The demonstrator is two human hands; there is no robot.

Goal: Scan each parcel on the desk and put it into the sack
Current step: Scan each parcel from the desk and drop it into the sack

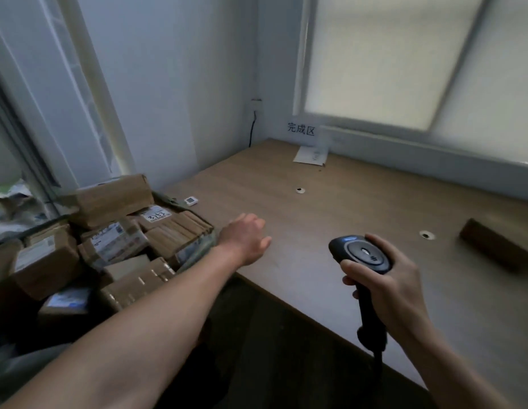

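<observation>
My left hand hovers over the left edge of the wooden desk, empty, its fingers loosely curled. Just left of it the sack stands open, full of several brown cardboard parcels with white labels. My right hand grips the handle of a black barcode scanner, head up, over the desk's front part. One dark brown parcel lies on the desk at the far right. A white envelope lies at the back by the wall.
A small white device sits at the desk's left edge. Two cable holes pierce the desktop. The scanner's cord hangs down past the front edge. Walls close off the back, with a window at the right.
</observation>
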